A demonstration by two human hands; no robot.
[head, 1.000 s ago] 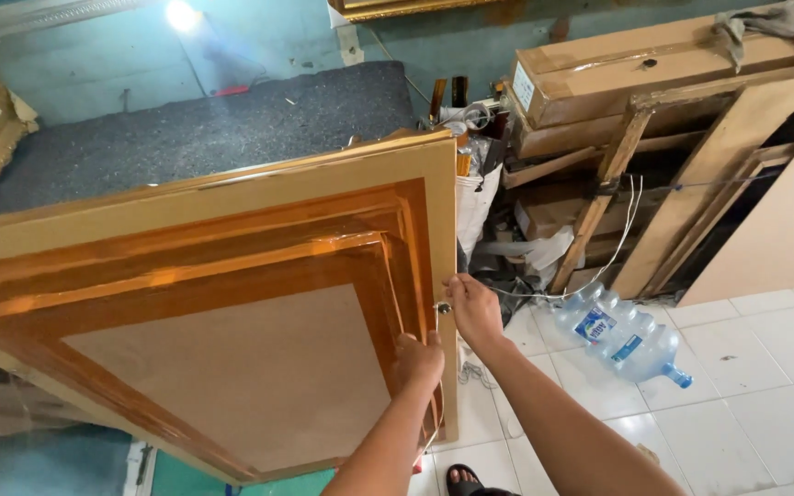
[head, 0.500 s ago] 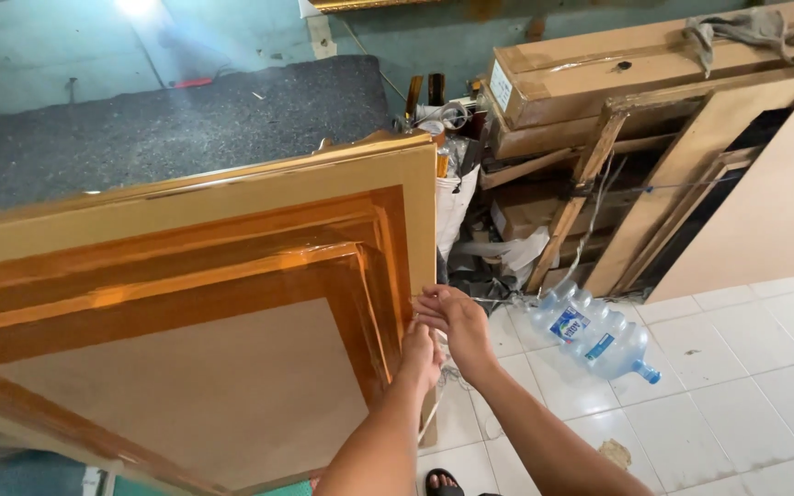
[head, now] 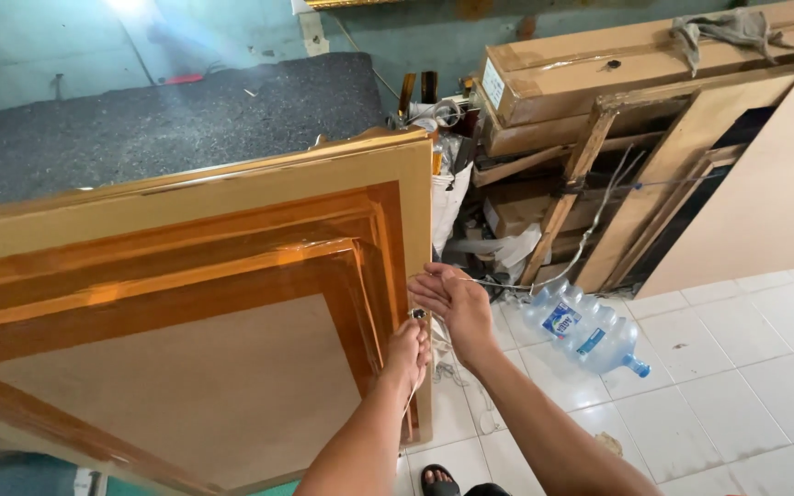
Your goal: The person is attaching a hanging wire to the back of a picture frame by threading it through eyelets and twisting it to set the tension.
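Note:
A large picture frame point(head: 195, 303) with gold and orange-brown moulding lies face down in front of me, its pale backing board towards me. My left hand point(head: 408, 351) rests on the frame's right edge and pinches a small dark fitting there. My right hand point(head: 448, 298) hovers just right of that edge, fingers curled, with a thin wire or string running through them. The wire trails down past my left wrist.
A dark grey carpeted table point(head: 167, 129) lies behind the frame. Cardboard boxes point(head: 618, 64), wooden strips and boards point(head: 746, 211) lean at the right. A clear plastic water bottle point(head: 585, 326) lies on the white tiled floor point(head: 737, 386). My sandalled foot point(head: 438, 479) shows below.
The view has shifted and the frame sits higher and closer. My right hand has drawn back from the frame's edge to just beside it; my left hand stays on the edge.

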